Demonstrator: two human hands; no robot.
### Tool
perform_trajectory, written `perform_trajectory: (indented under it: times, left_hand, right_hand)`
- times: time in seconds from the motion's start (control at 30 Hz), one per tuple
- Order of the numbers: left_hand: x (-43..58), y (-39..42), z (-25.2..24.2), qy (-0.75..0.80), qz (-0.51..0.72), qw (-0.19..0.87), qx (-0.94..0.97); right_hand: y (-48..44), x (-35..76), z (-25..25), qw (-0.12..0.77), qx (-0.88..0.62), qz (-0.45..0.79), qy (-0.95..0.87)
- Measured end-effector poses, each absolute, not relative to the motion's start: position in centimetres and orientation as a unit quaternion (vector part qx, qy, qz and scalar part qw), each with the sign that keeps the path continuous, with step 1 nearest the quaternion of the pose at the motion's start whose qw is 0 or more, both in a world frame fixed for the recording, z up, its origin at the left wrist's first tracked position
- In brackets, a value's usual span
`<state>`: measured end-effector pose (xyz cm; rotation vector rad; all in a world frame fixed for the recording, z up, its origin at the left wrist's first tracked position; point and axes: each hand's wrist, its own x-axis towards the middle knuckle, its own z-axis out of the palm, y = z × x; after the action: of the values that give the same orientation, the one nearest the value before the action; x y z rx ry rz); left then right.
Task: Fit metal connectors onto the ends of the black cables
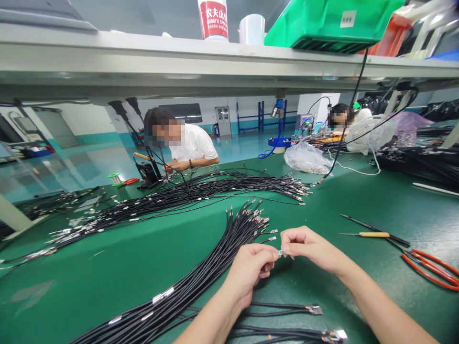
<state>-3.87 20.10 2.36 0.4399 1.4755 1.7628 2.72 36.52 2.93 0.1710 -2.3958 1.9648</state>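
Observation:
A small shiny metal connector (280, 252) sits between the fingertips of my two hands. My left hand (253, 267) pinches it from the left, fingers curled; any cable behind it is hidden by the hand. From the right, the thumb and forefinger of my right hand (304, 244) close on the same piece. Just left of the hands lies a thick bundle of black cables (211, 260), its metal-tipped ends fanned out behind my left hand. Under my left wrist run more black cables (276, 313) with metal connectors (315, 310) at their ends.
Tweezers (373, 229), a yellow-handled pick (375, 234) and red-handled scissors (430, 270) lie at right. Another cable bundle (201, 188) crosses the green table farther back. Across it works a person in a striped shirt (195, 141). A shelf (215, 59) spans overhead.

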Motion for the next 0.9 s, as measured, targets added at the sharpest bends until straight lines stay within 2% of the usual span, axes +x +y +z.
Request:
perform_trajectory:
  times: [0.7, 0.83, 0.9]
  left_hand:
    - [-4.1, 20.1, 1.8, 0.570, 0.691, 0.409, 0.174]
    - [-4.4, 19.9, 1.6, 0.613, 0.650, 0.403, 0.197]
    - [-4.6, 19.9, 1.5, 0.688, 0.591, 0.355, 0.228]
  right_hand:
    - [36.7, 2.4, 3.1, 0.026, 0.080, 0.619, -0.781]
    - [37.3, 2.4, 2.8, 0.009, 0.056, 0.595, -0.802]
    - [37.9, 2.5, 2.3, -0.028, 0.047, 0.577, -0.815]
